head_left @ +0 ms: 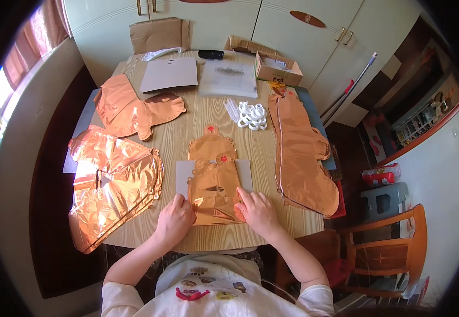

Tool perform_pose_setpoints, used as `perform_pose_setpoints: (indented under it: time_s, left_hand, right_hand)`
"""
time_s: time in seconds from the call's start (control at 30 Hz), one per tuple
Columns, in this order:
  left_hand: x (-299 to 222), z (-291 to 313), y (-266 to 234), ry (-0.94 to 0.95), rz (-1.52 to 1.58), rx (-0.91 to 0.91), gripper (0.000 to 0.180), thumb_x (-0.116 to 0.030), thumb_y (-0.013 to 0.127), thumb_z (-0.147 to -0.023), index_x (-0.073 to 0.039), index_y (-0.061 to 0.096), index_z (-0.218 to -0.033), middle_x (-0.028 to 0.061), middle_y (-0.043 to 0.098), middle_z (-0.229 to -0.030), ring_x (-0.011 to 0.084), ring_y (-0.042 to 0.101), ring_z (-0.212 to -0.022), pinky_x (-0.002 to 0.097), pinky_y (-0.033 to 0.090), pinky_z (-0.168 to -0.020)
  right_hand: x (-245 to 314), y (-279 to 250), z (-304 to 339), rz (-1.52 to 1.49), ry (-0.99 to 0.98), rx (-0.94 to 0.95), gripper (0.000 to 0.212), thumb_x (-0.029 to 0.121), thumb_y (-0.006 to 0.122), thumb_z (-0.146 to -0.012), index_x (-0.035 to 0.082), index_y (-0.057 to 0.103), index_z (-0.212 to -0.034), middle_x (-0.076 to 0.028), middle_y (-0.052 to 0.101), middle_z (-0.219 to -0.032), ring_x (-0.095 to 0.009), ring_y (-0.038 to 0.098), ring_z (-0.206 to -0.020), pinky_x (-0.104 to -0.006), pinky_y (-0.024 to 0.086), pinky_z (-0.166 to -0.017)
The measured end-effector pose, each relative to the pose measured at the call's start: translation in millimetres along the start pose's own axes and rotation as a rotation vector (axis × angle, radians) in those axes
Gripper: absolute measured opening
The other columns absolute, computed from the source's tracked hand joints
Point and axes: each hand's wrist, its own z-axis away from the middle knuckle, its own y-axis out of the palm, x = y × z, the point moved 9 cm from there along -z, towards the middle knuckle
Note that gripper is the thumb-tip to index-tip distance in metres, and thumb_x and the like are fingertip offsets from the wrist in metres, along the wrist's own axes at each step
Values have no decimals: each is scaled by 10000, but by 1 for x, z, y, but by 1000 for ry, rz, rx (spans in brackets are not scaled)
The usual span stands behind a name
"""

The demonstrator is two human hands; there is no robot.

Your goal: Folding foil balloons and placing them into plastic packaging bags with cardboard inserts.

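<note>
- Copper-coloured foil, the folded foil piece [213, 185], lay at the centre of the head view, over a pale board [182, 173] that showed at both sides of it; more foil with a red-marked tab stuck out beyond the board's upper edge.
- The left hand [178, 212], at lower centre, was curled closed on the foil piece's lower left edge.
- The right hand [258, 212] was partly open, index finger stretched along the right edge of the foil piece and the other fingers bent; whether it gripped the foil could not be told.
- More foil lay flat on the wood-grain table [172, 138]: a crinkled stack [121, 182] at left, a smaller piece [119, 108] above it, and a long stack [302, 153] at right.
- Above centre, white rings [252, 116] sat in a pile just beside thin clear sticks [231, 111].
- Toward the top, a grey sheet [169, 75], clear plastic sleeves [228, 83] and an open cardboard box [281, 76] stood in a row from left to right.
- A wooden chair [417, 243] was at lower right.
</note>
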Motion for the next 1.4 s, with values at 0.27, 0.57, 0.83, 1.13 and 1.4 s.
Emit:
perform_pose_setpoints:
  time_s: [0.27, 0.57, 0.83, 1.13, 1.4]
  left_hand:
    - [-60, 6, -23, 280, -10, -111, 269, -145, 658, -791, -17, 616, -1024, 158, 579, -1107, 304, 571, -1120, 421, 484, -945]
    - [-84, 19, 23, 342, -88, 275, 1014, -845, 390, -789, -95, 408, -1471, 199, 360, -1521, 470, 253, -1424, 696, 180, -1094]
    - [-91, 54, 24, 311, -120, 338, 975, -859, 397, -773, -209, 384, -1500, 216, 307, -1539, 565, 181, -1404, 776, 124, -1042]
    - [-62, 49, 7, 193, -104, 343, 972, -846, 455, -759, -229, 368, -1504, 334, 295, -1492, 600, 218, -1371, 628, 197, -1132]
    - [-61, 48, 11, 212, -113, 347, 1007, -842, 514, -727, -198, 381, -1490, 347, 280, -1490, 611, 210, -1366, 640, 193, -1128]
  right_hand:
    - [2, 5, 0, 22, 10, 70, 495, 291, 651, -902, 89, 541, -1341, -75, 564, -853, -256, 577, -821, -386, 490, -766]
    - [3, 4, -2, -17, -27, 79, 589, 281, 633, -915, 73, 433, -1428, -92, 598, -869, -272, 604, -814, -409, 503, -735]
    - [22, 4, 18, -8, -48, 190, 631, 288, 620, -920, 60, 389, -1460, -88, 611, -864, -260, 622, -771, -395, 501, -693]
    - [24, -5, 18, -94, -65, 101, 579, 287, 633, -911, 66, 455, -1415, -77, 575, -848, -249, 597, -772, -394, 492, -698]
    - [70, -1, 0, -117, -332, 170, 494, 296, 591, -946, 46, 518, -1366, -122, 528, -1359, -282, 478, -1288, -450, 363, -1076]
